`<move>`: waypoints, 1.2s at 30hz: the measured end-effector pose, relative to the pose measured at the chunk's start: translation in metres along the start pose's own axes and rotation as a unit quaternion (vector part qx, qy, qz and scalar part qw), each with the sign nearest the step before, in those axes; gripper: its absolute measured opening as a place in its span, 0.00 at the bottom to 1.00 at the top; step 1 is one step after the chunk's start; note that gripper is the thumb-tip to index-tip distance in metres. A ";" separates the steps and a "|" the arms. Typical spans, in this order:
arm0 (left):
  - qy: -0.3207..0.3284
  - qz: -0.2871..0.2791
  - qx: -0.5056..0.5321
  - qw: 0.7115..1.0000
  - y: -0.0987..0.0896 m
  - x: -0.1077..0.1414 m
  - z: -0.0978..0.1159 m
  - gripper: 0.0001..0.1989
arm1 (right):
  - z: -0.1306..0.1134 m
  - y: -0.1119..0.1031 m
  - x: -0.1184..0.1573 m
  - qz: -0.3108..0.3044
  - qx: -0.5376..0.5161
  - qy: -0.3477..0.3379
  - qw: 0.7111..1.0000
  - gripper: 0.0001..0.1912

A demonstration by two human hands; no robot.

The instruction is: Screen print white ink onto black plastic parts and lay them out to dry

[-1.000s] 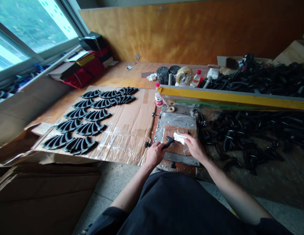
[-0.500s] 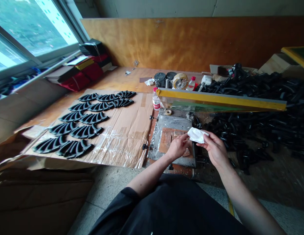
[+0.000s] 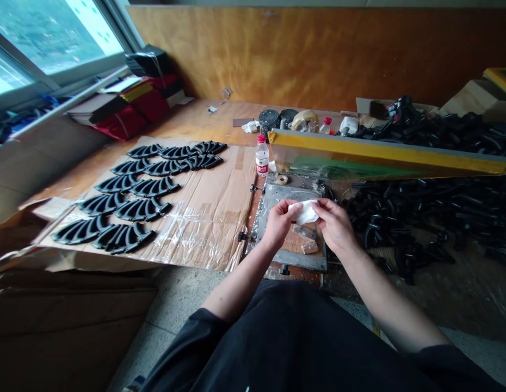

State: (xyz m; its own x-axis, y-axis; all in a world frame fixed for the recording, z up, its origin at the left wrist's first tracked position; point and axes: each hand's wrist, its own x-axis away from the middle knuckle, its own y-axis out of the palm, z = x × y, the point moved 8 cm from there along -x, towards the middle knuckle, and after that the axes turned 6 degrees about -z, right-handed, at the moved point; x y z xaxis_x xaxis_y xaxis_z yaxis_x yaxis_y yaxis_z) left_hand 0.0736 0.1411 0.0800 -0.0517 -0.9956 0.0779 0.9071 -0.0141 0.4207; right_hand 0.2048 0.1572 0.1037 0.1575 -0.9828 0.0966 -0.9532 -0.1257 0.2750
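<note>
A small folded white cloth or tissue (image 3: 305, 212) is stretched between my hands. My left hand (image 3: 279, 220) pinches its left end, while my right hand (image 3: 334, 224) grips the right end between thumb and fingers. Both hands are above a grey metal plate (image 3: 273, 193) that carries a brown board with small blocks (image 3: 310, 247) fixed on it. At the plate's far edge lies a small tape roll (image 3: 282, 179). Behind the plate, a yellow-edged screen frame (image 3: 383, 151) stands tilted up.
Rows of black curved, ribbed parts (image 3: 141, 208) lie on a cardboard sheet (image 3: 212, 218) to the left. A red-capped bottle (image 3: 261, 156) stands by the frame's corner. Dark cans (image 3: 269, 121) sit farther back. Black parts (image 3: 403, 209) are heaped on the right.
My left hand has risen and taken hold of the cloth's left end. My right hand has shifted left with the cloth, and the camera view has tipped slightly downward.
</note>
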 end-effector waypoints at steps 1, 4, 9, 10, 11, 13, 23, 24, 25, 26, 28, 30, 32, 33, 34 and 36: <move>0.003 0.000 0.012 1.000 0.000 -0.001 0.003 0.18 | -0.002 0.003 -0.004 0.001 -0.006 -0.009 1.000 0.17; 0.017 0.011 0.022 1.000 -0.002 -0.006 0.014 0.20 | -0.009 0.012 -0.013 -0.007 0.003 -0.034 0.999 0.16; 0.054 0.010 -0.006 0.998 0.003 -0.015 0.036 0.17 | -0.026 0.024 -0.025 -0.022 0.051 -0.065 0.996 0.16; 0.058 0.012 -0.006 0.998 0.004 -0.017 0.039 0.17 | -0.029 0.026 -0.026 -0.021 0.051 -0.071 0.996 0.16; 0.061 0.017 -0.005 0.998 0.005 -0.019 0.041 0.17 | -0.032 0.027 -0.028 -0.018 0.048 -0.077 0.996 0.16; 0.062 0.031 0.001 0.998 0.007 -0.023 0.044 0.16 | -0.035 0.028 -0.031 -0.012 0.039 -0.087 0.995 0.16; 0.048 0.035 0.054 0.997 0.015 -0.034 0.042 0.16 | -0.040 0.023 -0.041 0.020 0.037 -0.095 0.995 0.14; 0.049 0.037 0.053 0.997 0.015 -0.034 0.043 0.16 | -0.041 0.023 -0.042 0.021 0.038 -0.094 0.995 0.14; 0.051 0.040 0.054 0.996 0.015 -0.035 0.044 0.16 | -0.042 0.025 -0.043 0.020 0.040 -0.094 0.995 0.14; 0.052 0.043 0.057 0.996 0.015 -0.036 0.045 0.16 | -0.043 0.026 -0.044 0.020 0.042 -0.096 0.994 0.13; 0.054 0.055 0.071 0.995 0.016 -0.038 0.046 0.15 | -0.044 0.028 -0.046 0.021 0.043 -0.102 0.994 0.12; 0.054 0.074 0.090 0.992 0.016 -0.039 0.046 0.13 | -0.045 0.029 -0.048 0.029 0.040 -0.108 0.993 0.12; 0.053 0.090 0.103 0.989 0.017 -0.040 0.045 0.13 | -0.044 0.029 -0.050 0.039 0.038 -0.115 0.992 0.12; 0.054 0.094 0.107 0.988 0.017 -0.040 0.045 0.13 | -0.044 0.028 -0.051 0.043 0.037 -0.119 0.991 0.12; 0.055 0.096 0.109 0.988 0.018 -0.041 0.044 0.12 | -0.043 0.028 -0.052 0.047 0.036 -0.123 0.991 0.11; 0.057 0.096 0.114 0.987 0.020 -0.042 0.044 0.12 | -0.043 0.027 -0.054 0.050 0.034 -0.128 0.990 0.11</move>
State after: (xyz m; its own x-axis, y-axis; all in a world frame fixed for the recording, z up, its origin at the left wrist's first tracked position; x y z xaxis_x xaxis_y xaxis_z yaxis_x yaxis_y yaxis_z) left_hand 0.0757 0.1867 0.1247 0.1713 -0.9819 0.0803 0.7779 0.1848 0.6006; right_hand 0.1818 0.2127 0.1468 -0.0013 -0.9918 -0.1275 -0.9774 -0.0257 0.2098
